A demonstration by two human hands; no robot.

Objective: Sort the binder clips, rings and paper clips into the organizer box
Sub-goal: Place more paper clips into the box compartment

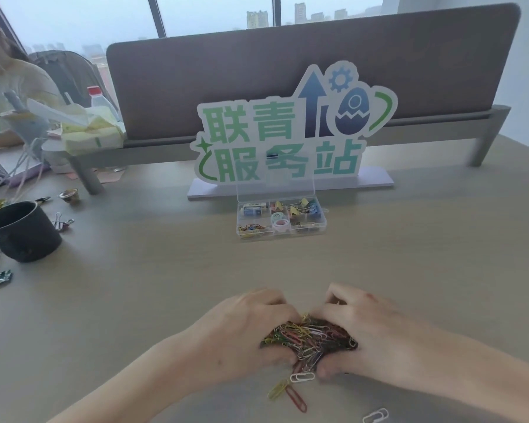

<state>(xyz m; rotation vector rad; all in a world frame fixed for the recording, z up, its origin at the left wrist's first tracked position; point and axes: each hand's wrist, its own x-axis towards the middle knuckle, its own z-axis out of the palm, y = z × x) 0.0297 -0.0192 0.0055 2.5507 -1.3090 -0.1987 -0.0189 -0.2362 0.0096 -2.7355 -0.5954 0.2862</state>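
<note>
A heap of coloured paper clips (309, 335) lies near the table's front edge. My left hand (245, 328) and my right hand (367, 328) cup it from both sides, fingers curled around the pile. A few loose paper clips (290, 392) lie just in front of my hands. Further back stands the clear organizer box (323, 226) with its lid up. Binder clips (303, 209) fill its back right compartments, rings (280, 221) sit in the middle, and a few paper clips (251, 228) lie in the front left one.
A standing sign (287, 138) rises behind the box, in front of a grey desk divider (257, 71). At the left are a black cup (22, 230), loose binder clips (62, 221), a small metal cap (69, 196) and cables. A person sits at far left.
</note>
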